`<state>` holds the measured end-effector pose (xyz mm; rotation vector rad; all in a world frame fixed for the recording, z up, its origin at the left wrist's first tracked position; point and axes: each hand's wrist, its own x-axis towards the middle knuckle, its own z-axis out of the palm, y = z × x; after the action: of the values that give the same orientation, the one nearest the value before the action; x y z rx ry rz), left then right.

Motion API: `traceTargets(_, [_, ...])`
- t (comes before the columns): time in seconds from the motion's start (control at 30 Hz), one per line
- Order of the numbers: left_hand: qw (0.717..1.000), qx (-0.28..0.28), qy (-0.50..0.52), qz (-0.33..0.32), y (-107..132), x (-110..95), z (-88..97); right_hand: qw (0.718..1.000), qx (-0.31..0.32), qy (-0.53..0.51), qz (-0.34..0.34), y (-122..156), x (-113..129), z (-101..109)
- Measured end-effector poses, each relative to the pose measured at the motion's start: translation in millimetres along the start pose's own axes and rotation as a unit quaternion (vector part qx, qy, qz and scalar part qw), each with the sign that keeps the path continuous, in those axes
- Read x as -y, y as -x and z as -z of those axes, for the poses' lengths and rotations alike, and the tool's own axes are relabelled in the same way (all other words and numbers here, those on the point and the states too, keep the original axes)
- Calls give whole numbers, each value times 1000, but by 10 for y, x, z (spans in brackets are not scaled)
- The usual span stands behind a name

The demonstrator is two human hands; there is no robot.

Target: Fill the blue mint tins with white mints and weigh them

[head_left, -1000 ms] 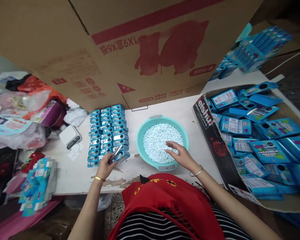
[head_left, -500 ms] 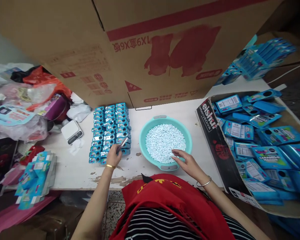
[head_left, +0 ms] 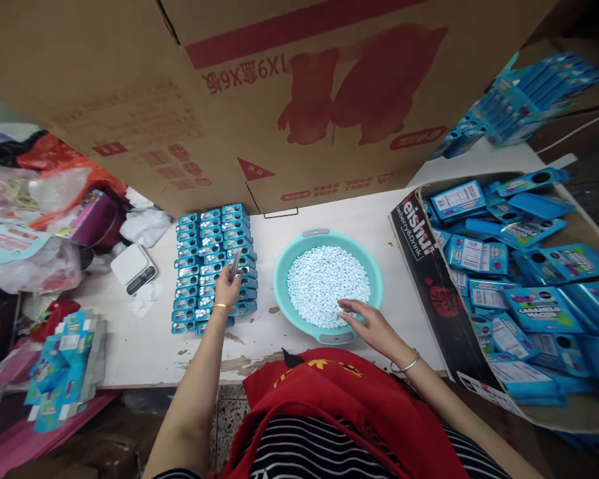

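Note:
My left hand (head_left: 226,290) is closed round a slim shiny tube-like piece (head_left: 236,263), whose exact kind I cannot make out. It hovers over the right-hand part of a block of small blue boxes (head_left: 186,282), lined up in three columns with round openings on top. White pieces show in several of the openings. On the right, my right hand (head_left: 372,326) reaches over the near rim of a turquoise basin (head_left: 282,293), fingers slightly apart and nothing visible in them. Its fingertips are at the small white pellets (head_left: 324,283) heaped in the basin.
A large cardboard carton (head_left: 299,106) walls off the back. To the right, an open box (head_left: 414,246) holds many blue packs (head_left: 539,309). A white scale (head_left: 132,266), plastic bags (head_left: 40,253) and stacked flat blue cartons (head_left: 70,366) lie left.
My left hand, still gripping the slim piece, has moved away from me along the boxes. My right hand stays at the basin's near edge. The whole view has shifted slightly.

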<state>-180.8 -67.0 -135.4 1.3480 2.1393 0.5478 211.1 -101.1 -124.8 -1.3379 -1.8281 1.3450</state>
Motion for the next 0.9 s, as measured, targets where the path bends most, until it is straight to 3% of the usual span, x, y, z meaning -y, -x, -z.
traceTargets(0.17, [999,35,-18,-1,-143,-30,-8,1000,6,2,5,-108,14,8])
traceTargets(0.4, [998,-18,-54,-12,-407,-128,-8,1000,9,-11,-7,-156,-48,-14])
traceTargets(0.57, [993,7,-114,-29,-616,-208,-53,1000,9,-13,-13,-197,-44,-24])
traceTargets(0.7, [986,-16,-164,-30,-738,-305,-66,1000,7,-12,-20,-210,-49,-21])
traceTargets(0.9, [972,-17,-233,-10,-1112,-489,51,1000,7,-19,-12,-259,-58,-30])
